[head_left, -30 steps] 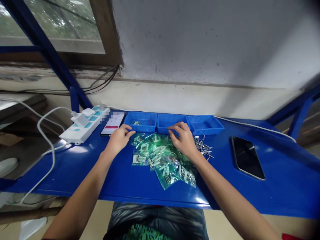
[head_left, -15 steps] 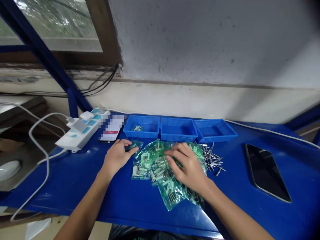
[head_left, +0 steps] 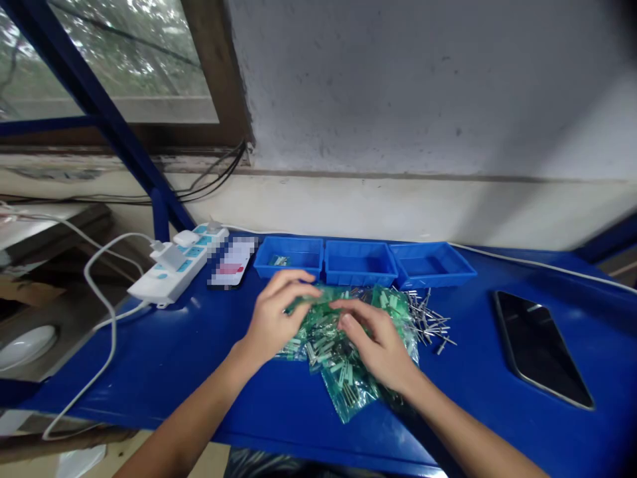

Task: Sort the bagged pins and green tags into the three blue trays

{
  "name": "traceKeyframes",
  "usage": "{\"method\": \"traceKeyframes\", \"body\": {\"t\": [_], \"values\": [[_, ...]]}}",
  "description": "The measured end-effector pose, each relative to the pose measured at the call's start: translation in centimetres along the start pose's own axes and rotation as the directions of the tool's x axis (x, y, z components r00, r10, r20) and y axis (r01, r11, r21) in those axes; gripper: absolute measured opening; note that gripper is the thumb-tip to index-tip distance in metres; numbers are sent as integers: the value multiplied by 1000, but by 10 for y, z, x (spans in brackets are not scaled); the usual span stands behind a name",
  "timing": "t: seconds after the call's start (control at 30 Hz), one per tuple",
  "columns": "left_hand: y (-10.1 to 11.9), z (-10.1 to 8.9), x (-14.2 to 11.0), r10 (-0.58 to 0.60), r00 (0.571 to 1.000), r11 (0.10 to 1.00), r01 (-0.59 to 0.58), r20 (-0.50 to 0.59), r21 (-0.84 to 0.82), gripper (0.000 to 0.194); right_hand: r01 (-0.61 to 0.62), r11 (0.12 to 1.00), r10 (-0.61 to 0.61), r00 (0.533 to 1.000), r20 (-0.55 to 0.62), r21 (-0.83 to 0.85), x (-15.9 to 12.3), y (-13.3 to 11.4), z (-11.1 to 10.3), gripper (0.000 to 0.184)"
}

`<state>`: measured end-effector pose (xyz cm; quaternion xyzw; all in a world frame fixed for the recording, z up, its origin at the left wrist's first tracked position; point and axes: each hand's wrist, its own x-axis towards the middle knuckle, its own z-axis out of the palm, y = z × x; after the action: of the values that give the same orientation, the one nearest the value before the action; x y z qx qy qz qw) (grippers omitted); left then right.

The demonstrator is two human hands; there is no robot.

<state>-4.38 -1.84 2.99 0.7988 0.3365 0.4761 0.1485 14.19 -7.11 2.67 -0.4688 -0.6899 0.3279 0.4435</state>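
Note:
A heap of small clear green plastic bags (head_left: 343, 378), holding pale strips and thin metal pins, lies on the blue table. Over the heap's left side is my left hand (head_left: 279, 315), fingers curved and apart, the thumb separate from them; I see nothing gripped in it. My right hand (head_left: 381, 342) hovers on the heap's right part, its fingers bent and a gap between thumb and forefinger. Both hands hide part of the bags. Loose metal pins (head_left: 430, 318) are scattered right of the heap.
Behind the heap stand three blue trays: the left tray (head_left: 293, 269) holds a small bag, beside the middle tray (head_left: 361, 272) and right tray (head_left: 432, 273). A power strip (head_left: 169, 275) with cables and a phone (head_left: 231, 262) are left; a black phone (head_left: 540, 345) lies right.
My left hand has moved right, from a small bag at the heap's left edge to over the heap. My right hand stays near the same place. The view has shifted slightly.

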Motion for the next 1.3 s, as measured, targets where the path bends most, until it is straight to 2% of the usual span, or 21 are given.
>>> {"method": "traceKeyframes", "body": {"t": [0.07, 0.1, 0.17, 0.23, 0.3, 0.37, 0.4, 0.5, 0.57, 0.63, 0.7, 0.73, 0.8, 0.83, 0.93, 1.03, 1.1, 1.13, 1.2, 1.23, 1.3], "values": [[7, 11, 7, 205, 968, 979, -202, 147, -35, 27, -77, 983, 86, 995, -44, 167, -1, -1, 2, 26], [7, 15, 9, 260, 945, 966, -255, 197, -50, 32, -100, 966, 121, 990, -75, 238, -1, 0, 2, 27], [4, 22, 10, 293, 921, 956, -290, 258, -50, 37, -125, 936, 176, 975, -132, 329, 0, 4, 2, 25], [-1, 25, 7, 270, 914, 962, -269, 302, -43, 38, -133, 938, 201, 961, -191, 319, 3, 9, 1, 23], [-5, 25, 1, 202, 929, 979, -199, 310, -43, 31, -98, 978, 148, 948, -281, 182, 4, 13, -1, 21], [-6, 23, -3, 95, 951, 994, -73, 295, -85, 19, 11, 999, -21, 942, -336, -30, 5, 15, -4, 15], [-5, 21, -5, 30, 955, 991, 10, 294, -135, 15, 96, 987, -135, 934, -329, -132, 4, 16, -5, 17], [0, 16, -5, -147, 929, 901, 267, 339, -341, 33, 322, 889, -405, 885, -231, -324, 2, 17, -5, 41], [3, 15, -4, -243, 901, 830, 385, 360, -404, 36, 376, 842, -472, 860, -192, -386, 1, 18, -4, 49], [5, 16, -3, -312, 893, 821, 425, 325, -381, 26, 353, 837, -457, 871, -180, -417, 0, 18, -2, 49], [5, 17, -3, -318, 925, 875, 371, 210, -312, 16, 285, 859, -388, 904, -179, -424, 0, 18, 0, 44], [5, 18, -3, -277, 952, 915, 303, 132, -267, 14, 239, 875, -340, 922, -183, -420, 0, 17, 1, 40], [4, 19, -3, -126, 992, 978, 125, 3, -167, 11, 151, 914, -236, 953, -189, -378, 1, 13, 1, 31], [4, 19, -4, -34, 999, 992, 30, -30, -123, 11, 109, 940, -174, 968, -180, -323, 1, 11, 1, 28], [7, 19, -6, 192, 981, 981, -192, -3, -37, 17, -43, 998, 39, 994, -104, -42, 3, 4, 0, 26], [15, 21, -8, 263, 957, 964, -266, 119, 9, 19, -127, 979, 140, 987, -80, 159, 2, 2, -1, 29], [19, 22, -9, 195, 961, 981, -195, 194, -16, 14, -74, 989, 92, 986, -137, 129, 1, 5, -1, 22], [20, 22, -9, 122, 966, 992, -111, 228, -58, 13, -23, 998, 33, 985, -168, 61, 0, 7, -2, 20], [20, 22, -8, -82, 954, 968, 144, 288, -203, 22, 119, 982, -146, 971, -188, -148, 0, 13, -1, 24], [19, 22, -7, -195, 926, 911, 293, 324, -289, 32, 191, 946, -238, 957, -165, -260, 1, 16, -1, 28], [15, 21, -4, -379, 835, 724, 536, 399, -434, 45, 307, 847, -373, 925, -72, -434, 5, 16, 0, 36]]}}
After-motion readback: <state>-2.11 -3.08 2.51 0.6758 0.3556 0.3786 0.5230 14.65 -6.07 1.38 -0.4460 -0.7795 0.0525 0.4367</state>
